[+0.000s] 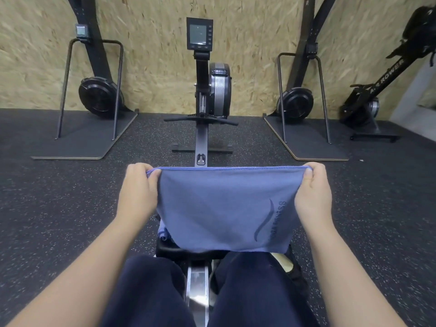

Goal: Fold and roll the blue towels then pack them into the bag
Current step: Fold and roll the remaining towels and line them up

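A blue towel (221,208) with a dark logo near its right edge hangs stretched in front of me, doubled over along its top edge. My left hand (138,190) pinches its top left corner. My right hand (312,192) pinches the top right corner. The towel's lower edge hangs just above my knees. Behind it, at the lower left, a bit of another blue towel (163,233) shows on the black seat (174,251). A dark thing with a pale patch (286,261) peeks out under the towel's right corner; I cannot tell whether it is the bag.
I sit astride a rowing machine; its rail (197,286) runs between my legs toward the flywheel and monitor (200,34) ahead. Ski-type machines on flat boards (77,142) (309,142) stand left and right against a chipboard wall. Speckled black rubber floor lies all round.
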